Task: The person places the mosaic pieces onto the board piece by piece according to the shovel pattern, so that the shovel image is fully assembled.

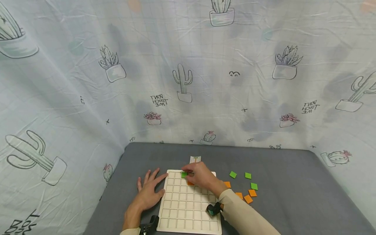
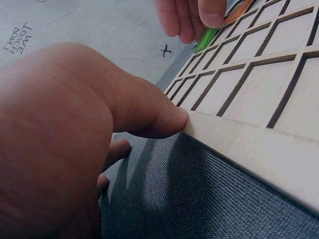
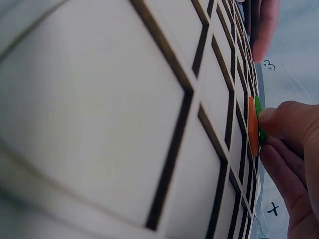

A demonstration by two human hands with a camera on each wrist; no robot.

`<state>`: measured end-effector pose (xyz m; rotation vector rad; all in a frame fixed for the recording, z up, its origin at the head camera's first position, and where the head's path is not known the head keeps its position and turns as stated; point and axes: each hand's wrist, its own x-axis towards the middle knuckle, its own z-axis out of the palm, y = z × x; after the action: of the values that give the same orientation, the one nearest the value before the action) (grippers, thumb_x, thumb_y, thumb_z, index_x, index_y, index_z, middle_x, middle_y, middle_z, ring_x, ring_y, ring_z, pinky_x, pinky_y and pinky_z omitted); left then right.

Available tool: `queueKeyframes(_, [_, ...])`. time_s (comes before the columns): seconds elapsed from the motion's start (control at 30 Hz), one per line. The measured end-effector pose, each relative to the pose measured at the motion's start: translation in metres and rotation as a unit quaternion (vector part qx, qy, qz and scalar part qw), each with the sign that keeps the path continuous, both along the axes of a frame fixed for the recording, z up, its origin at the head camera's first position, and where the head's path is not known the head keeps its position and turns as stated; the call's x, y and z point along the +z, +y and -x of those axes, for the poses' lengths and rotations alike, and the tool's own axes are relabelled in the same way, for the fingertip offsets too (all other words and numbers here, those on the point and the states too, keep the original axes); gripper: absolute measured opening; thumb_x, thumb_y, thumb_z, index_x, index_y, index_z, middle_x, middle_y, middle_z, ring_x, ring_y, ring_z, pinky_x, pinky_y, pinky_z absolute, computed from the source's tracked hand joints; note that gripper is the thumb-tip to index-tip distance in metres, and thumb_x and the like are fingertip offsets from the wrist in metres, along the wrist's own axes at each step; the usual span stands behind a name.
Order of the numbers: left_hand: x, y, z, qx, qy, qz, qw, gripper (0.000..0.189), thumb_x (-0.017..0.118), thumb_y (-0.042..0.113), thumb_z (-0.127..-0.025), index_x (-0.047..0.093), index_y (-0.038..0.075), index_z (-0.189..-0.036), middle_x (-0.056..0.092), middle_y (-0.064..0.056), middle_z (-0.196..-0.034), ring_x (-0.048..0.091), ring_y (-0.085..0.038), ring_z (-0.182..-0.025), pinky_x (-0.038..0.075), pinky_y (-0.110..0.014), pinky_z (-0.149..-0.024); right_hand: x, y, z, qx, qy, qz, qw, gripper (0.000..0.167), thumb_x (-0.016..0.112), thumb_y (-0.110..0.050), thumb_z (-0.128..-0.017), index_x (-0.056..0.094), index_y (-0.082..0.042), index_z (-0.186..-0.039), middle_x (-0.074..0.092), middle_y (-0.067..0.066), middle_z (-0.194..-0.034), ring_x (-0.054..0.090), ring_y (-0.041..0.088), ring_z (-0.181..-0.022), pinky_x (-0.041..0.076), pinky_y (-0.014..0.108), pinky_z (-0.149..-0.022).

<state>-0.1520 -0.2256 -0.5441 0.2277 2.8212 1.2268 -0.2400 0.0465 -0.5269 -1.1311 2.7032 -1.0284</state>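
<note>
A pale wooden grid board [image 1: 181,213] lies on the table. Near its far edge, the right hand [image 1: 201,175] pinches a small green square tile [image 1: 184,175] between thumb and fingers, over the top row of cells. Just nearer than it, an orange square tile [image 1: 191,183] sits on the board, partly covered by the right hand in the head view. In the right wrist view the green tile [image 3: 259,122] stands right beside the orange tile [image 3: 252,129]. The left hand [image 1: 148,195] rests with spread fingers at the board's left edge, its thumb [image 2: 167,119] touching the rim.
Right of the board lie loose green tiles [image 1: 248,175] and several orange tiles [image 1: 252,193], some partly hidden by the right forearm. A small printed grid card [image 1: 195,159] stands behind the board. Cactus-print cloth [image 1: 205,81] surrounds the grey table [image 1: 282,195].
</note>
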Motion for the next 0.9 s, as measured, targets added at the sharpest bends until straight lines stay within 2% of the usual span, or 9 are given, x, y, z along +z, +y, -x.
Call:
queueKeyframes(0.13, [0.004,0.001,0.000,0.004,-0.022,0.015,0.9996,0.060,0.071,0.009,-0.100,0.061,0.020,-0.158,0.029,-0.022,-0.179,0.006,-0.056,-0.167,-0.016,-0.080,-0.124,0.001,-0.001,-0.001,-0.004,0.008,-0.014,0.9999,0.033,0.079,-0.007,-0.099,0.080,-0.009,-0.132,0.082,0.007,-0.124,0.080,0.017,-0.108,0.065,0.027,-0.091])
queueKeyframes(0.33, [0.004,0.001,0.000,0.007,-0.021,0.020,0.9996,0.061,0.073,0.009,-0.099,0.061,0.020,-0.158,0.030,-0.021,-0.179,0.006,-0.056,-0.167,-0.016,-0.080,-0.124,0.003,-0.001,-0.002,-0.003,0.022,-0.025,0.9994,0.034,0.079,-0.010,-0.101,0.079,-0.011,-0.135,0.082,0.004,-0.127,0.079,0.018,-0.113,0.066,0.032,-0.093])
queueKeyframes(0.67, [0.004,0.002,0.005,0.006,-0.022,0.014,0.9996,0.062,0.073,0.008,-0.099,0.062,0.020,-0.158,0.030,-0.021,-0.179,0.005,-0.056,-0.167,-0.016,-0.080,-0.124,0.017,0.024,-0.005,0.025,-0.011,0.061,0.9978,0.035,0.077,-0.009,-0.102,0.077,-0.005,-0.136,0.080,0.011,-0.130,0.079,0.028,-0.114,0.066,0.040,-0.098])
queueKeyframes(0.9, [0.008,0.001,0.008,0.003,-0.025,0.008,0.9997,0.062,0.072,0.006,-0.098,0.061,0.019,-0.158,0.030,-0.022,-0.179,0.005,-0.056,-0.167,-0.017,-0.080,-0.124,0.029,0.056,-0.013,0.022,-0.034,0.081,0.9959,0.036,0.077,-0.013,-0.103,0.076,-0.005,-0.138,0.079,0.011,-0.132,0.078,0.033,-0.116,0.065,0.045,-0.100])
